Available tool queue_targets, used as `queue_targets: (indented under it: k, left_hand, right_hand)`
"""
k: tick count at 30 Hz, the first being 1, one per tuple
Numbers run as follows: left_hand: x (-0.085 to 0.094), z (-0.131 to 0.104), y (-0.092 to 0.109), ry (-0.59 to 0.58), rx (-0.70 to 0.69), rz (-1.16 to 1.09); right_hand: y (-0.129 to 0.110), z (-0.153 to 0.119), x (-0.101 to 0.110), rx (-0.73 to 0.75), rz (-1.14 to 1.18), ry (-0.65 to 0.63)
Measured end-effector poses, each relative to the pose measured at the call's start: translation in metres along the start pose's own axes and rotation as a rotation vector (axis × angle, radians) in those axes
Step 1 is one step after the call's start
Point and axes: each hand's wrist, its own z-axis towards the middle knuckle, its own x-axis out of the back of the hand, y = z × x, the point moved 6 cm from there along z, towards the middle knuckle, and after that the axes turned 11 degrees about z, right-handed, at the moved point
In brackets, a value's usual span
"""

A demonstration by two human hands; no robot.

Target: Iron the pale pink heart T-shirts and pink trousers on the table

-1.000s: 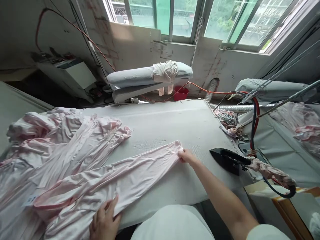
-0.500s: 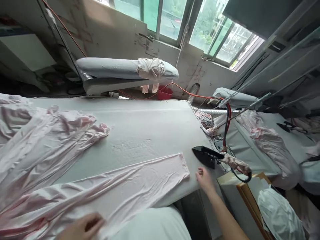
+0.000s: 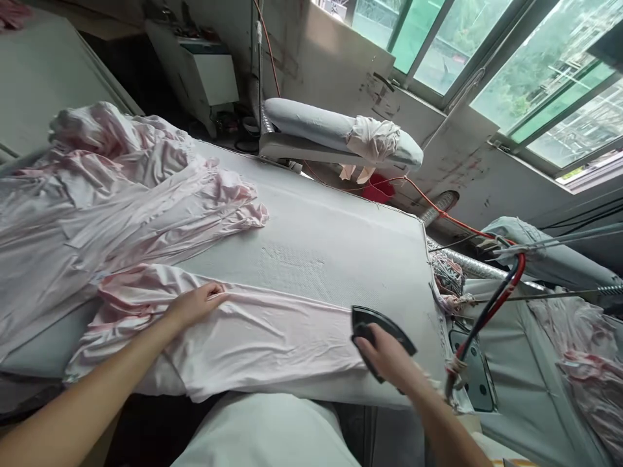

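A pale pink garment (image 3: 287, 331) lies stretched lengthwise along the near side of the padded ironing table (image 3: 341, 240). My left hand (image 3: 199, 303) is closed on its upper edge, with the fingers pinching the cloth. In my right hand (image 3: 387, 353) is a black iron (image 3: 389, 327), gripped by its handle. The iron rests at the garment's narrow right end, partly over the cloth. My right hand hides part of the handle and soleplate.
A heap of pink garments (image 3: 146, 175) covers the table's left. Behind the table stands a padded sleeve board (image 3: 311, 123) with cloth tied round it, near a red bucket (image 3: 379, 188). Red and black hoses (image 3: 506, 285) hang at the right, beside another covered table (image 3: 525, 363).
My right hand has taken hold of the iron and brought it left onto the garment's end. My left hand has moved up to the garment's far edge and grips it. The view has turned left.
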Motion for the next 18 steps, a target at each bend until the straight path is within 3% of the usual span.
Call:
queue_targets:
  k: [2,4,6,7,10,13,16,18]
  left_hand:
    - [-0.004,-0.005,0.002,-0.100,0.026,0.093]
    - [-0.001,-0.007,0.002,-0.133,0.010,0.160]
    - [0.004,-0.006,-0.006,-0.144,-0.006,0.223]
    - [0.007,-0.006,-0.014,-0.131,0.001,0.264]
    - [0.014,-0.011,-0.040,-0.013,0.030,0.396]
    - [0.017,-0.025,-0.051,0.192,-0.010,0.498]
    - [0.017,-0.037,-0.053,0.337,-0.011,0.496]
    - [0.016,-0.036,-0.056,0.322,0.030,0.342]
  right_hand:
    - [-0.073,0.015,-0.048,0.045,-0.052,-0.067]
    - [-0.129,0.039,-0.088,0.107,-0.070,-0.123]
    - [-0.153,0.067,-0.106,0.114,-0.056,-0.131]
    - [-0.151,0.081,-0.103,0.074,-0.030,-0.093]
    - [-0.106,0.107,-0.054,-0.143,0.074,0.141]
    - [-0.041,0.089,-0.006,-0.292,0.115,0.260]
    - [0.020,0.036,-0.001,-0.300,0.134,0.205]
    - [0.056,-0.003,-0.008,-0.228,0.178,0.116]
